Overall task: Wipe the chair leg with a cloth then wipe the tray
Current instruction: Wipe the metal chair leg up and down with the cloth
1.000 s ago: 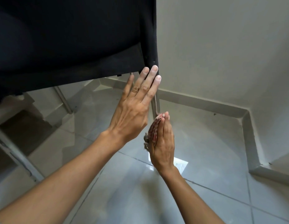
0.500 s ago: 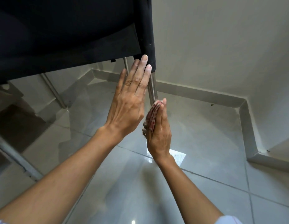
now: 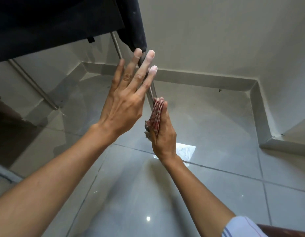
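Note:
The chair has a black fabric seat (image 3: 54, 23) and a shiny metal front leg (image 3: 150, 93) running down from its corner. My left hand (image 3: 124, 103) lies against the upper part of that leg with straight, spread fingers, the fingertips just under the seat corner. My right hand (image 3: 162, 135) is flat, fingers straight, and presses a folded red patterned cloth (image 3: 156, 113) against the right side of the leg, just below my left fingers. The leg's lower part is hidden behind my hands. No tray is in view.
Two more metal chair legs show, one at the left (image 3: 33, 84) and one behind the seat (image 3: 116, 45). Glossy grey floor tiles (image 3: 216, 134) spread below. A skirting board (image 3: 199, 79) and pale walls form a corner close on the right.
My left fingers have spread apart and now sit on the leg just below the seat corner. My right hand still presses the cloth to the leg. The view has shifted, showing more leg.

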